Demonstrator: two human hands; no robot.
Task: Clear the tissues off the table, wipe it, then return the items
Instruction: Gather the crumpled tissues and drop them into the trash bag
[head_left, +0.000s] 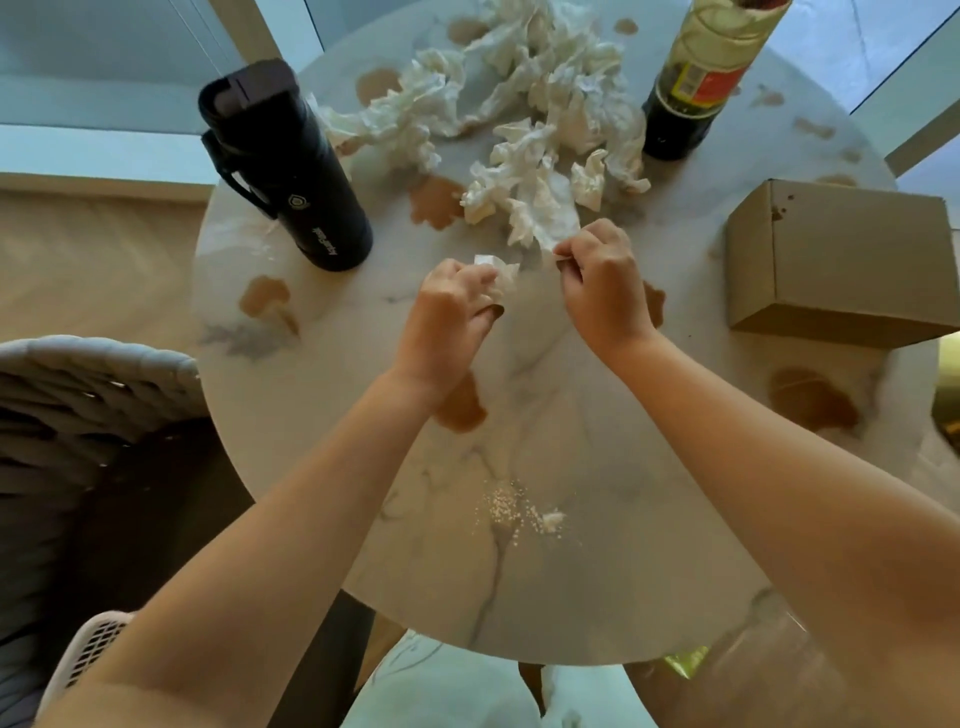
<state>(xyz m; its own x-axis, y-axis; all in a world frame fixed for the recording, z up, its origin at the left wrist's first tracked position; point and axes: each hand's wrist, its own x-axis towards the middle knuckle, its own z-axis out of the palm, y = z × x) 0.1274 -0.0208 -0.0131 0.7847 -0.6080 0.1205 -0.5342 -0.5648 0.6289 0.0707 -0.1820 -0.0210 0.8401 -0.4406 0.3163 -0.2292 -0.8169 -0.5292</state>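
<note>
Where brown spills blot the round marble table (597, 519), one heap of crumpled tissues (519, 130) lies between one black flask (291, 171) and one dark bottle (696, 83); one cardboard box (841, 260) sits right. Left hand (447, 312) clenches a tissue wad (498, 275); right hand (602, 280) pinches the heap's near edge.

Both bare forearms are reaching forward from the bottom edge, converging toward the middle. The left hand (452, 304) is curling into a loose fist, knuckles up. The right hand (600, 275) is pinching with thumb and fingers, just beside the left.
</note>
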